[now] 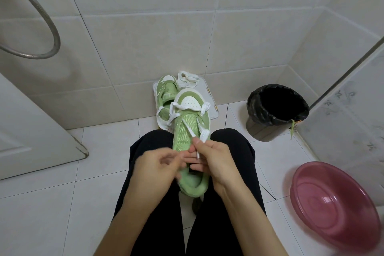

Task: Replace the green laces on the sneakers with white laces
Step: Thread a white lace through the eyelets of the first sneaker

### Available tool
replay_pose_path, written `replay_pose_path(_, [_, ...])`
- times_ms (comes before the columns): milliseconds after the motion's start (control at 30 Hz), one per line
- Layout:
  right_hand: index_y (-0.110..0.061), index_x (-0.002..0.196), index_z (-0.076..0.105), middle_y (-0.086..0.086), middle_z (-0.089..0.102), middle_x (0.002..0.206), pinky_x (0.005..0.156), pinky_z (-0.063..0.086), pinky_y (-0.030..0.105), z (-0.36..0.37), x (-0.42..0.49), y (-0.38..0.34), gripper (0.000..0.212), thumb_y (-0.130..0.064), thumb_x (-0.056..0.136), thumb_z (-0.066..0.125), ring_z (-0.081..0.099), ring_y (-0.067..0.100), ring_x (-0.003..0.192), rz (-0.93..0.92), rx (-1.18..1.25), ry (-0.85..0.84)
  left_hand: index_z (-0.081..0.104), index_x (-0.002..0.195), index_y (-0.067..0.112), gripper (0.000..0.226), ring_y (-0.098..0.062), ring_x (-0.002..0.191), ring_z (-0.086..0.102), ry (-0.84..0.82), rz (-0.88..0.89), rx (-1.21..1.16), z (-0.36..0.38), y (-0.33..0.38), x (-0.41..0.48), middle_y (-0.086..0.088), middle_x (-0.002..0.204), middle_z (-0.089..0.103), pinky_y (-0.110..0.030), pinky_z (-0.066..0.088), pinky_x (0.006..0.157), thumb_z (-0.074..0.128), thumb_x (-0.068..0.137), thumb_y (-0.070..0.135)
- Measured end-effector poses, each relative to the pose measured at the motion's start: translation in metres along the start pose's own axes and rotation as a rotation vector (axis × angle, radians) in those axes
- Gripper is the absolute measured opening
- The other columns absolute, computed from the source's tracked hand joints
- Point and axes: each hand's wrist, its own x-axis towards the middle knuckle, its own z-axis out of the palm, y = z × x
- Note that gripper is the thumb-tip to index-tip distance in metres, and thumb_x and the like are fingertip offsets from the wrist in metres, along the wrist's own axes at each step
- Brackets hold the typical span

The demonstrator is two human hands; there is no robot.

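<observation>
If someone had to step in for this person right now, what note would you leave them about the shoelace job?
Right hand pinches the white lace tip; left hand is at the tongue, grip unclear.
Near sneaker lies between the knees, laced only at the toe end.
Second sneaker sits ahead, spare white lace beside it; a green lace hangs from the bin.
Left: finish this one, then lace the second.

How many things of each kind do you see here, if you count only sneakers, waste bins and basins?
Green sneakers: 2
Waste bin: 1
Pink basin: 1
Total: 4
</observation>
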Motion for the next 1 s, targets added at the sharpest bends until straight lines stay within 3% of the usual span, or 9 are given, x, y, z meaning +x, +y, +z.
replay_pose_path(67, [-0.009,0.07,0.055,0.01,0.07,0.064,0.046,0.047,0.017,-0.003,0.0,0.001,0.033,-0.024,0.099,0.05,0.066,0.016,0.054,-0.046,-0.008,-0.025,0.068,0.109,0.027,0.026,-0.001,0.101,0.06,0.195,0.153,0.24,-0.003,-0.001,0.004,0.018,0.11,0.065,-0.016,0.044,0.084,0.069,0.084,0.021])
replay_pose_path(133, [-0.009,0.069,0.052,0.008,0.066,0.058,0.042,0.04,0.017,-0.007,0.001,0.003,0.034,-0.023,0.1,0.047,0.06,0.014,0.047,-0.087,-0.052,-0.059,0.056,0.131,0.018,0.044,-0.008,0.127,0.045,0.135,0.194,0.279,0.003,-0.008,0.012,0.007,0.134,0.053,-0.021,0.031,0.103,0.065,0.088,0.02])
replay_pose_path(233, [-0.014,0.062,0.055,0.009,0.063,0.055,0.044,0.037,0.016,-0.012,-0.001,0.012,0.039,-0.022,0.099,0.048,0.05,0.012,0.043,-0.165,-0.175,-0.065,0.053,0.134,0.017,0.039,-0.012,0.133,0.042,0.081,0.199,0.262,0.011,-0.019,0.019,0.002,0.138,0.053,-0.024,0.02,0.113,0.054,0.095,0.014])
replay_pose_path(400, [-0.021,0.052,0.057,0.005,0.05,0.043,0.048,0.032,0.019,-0.018,-0.015,0.031,0.038,-0.036,0.087,0.055,0.036,0.009,0.042,-0.269,-0.161,-0.031,0.056,0.131,0.014,0.034,0.004,0.126,0.037,0.149,0.298,0.33,0.019,-0.029,0.017,0.002,0.133,0.056,-0.019,0.012,0.113,0.048,0.098,0.009])
replay_pose_path(567, [-0.019,0.049,0.053,0.002,0.038,0.037,0.049,0.031,0.02,-0.027,-0.036,0.05,0.038,-0.037,0.082,0.056,0.03,0.011,0.041,-0.297,-0.136,-0.015,0.058,0.129,0.011,0.032,0.004,0.12,0.039,0.184,0.285,0.346,0.018,-0.028,0.018,-0.004,0.131,0.059,-0.009,0.008,0.108,0.047,0.099,0.011])
replay_pose_path(633, [-0.018,0.05,0.052,0.003,0.037,0.036,0.048,0.031,0.017,-0.033,-0.043,0.052,0.037,-0.035,0.082,0.056,0.029,0.01,0.039,-0.286,-0.118,-0.04,0.058,0.129,0.012,0.032,-0.004,0.124,0.044,0.198,0.272,0.35,0.017,-0.027,0.018,-0.006,0.133,0.057,-0.004,0.006,0.105,0.047,0.099,0.013])
replay_pose_path(767, [-0.015,0.055,0.056,0.007,0.043,0.04,0.043,0.028,0.017,-0.029,-0.041,0.05,0.038,-0.027,0.09,0.06,0.031,0.009,0.036,-0.227,-0.027,-0.071,0.057,0.131,0.014,0.034,-0.015,0.124,0.052,0.177,0.272,0.363,0.02,-0.026,0.02,-0.002,0.132,0.058,-0.021,0.016,0.113,0.043,0.1,0.015])
replay_pose_path(867, [-0.012,0.059,0.049,0.005,0.044,0.039,0.038,0.026,0.016,-0.009,-0.038,0.056,0.042,-0.027,0.099,0.046,0.032,0.008,0.033,-0.129,0.031,-0.096,0.055,0.132,0.015,0.035,-0.014,0.118,0.056,0.167,0.305,0.392,0.022,-0.024,0.021,0.004,0.129,0.06,-0.027,0.019,0.112,0.044,0.1,0.018])
replay_pose_path(1000, [-0.023,0.045,0.039,0.001,0.038,0.037,0.044,0.03,0.017,0.01,-0.043,0.065,0.057,-0.028,0.101,0.039,0.028,0.008,0.035,-0.211,0.035,-0.064,0.033,0.147,0.021,0.051,-0.011,0.139,0.032,0.209,0.291,0.602,0.027,-0.026,0.022,0.005,0.147,0.041,-0.03,0.015,0.113,0.045,0.098,0.025])
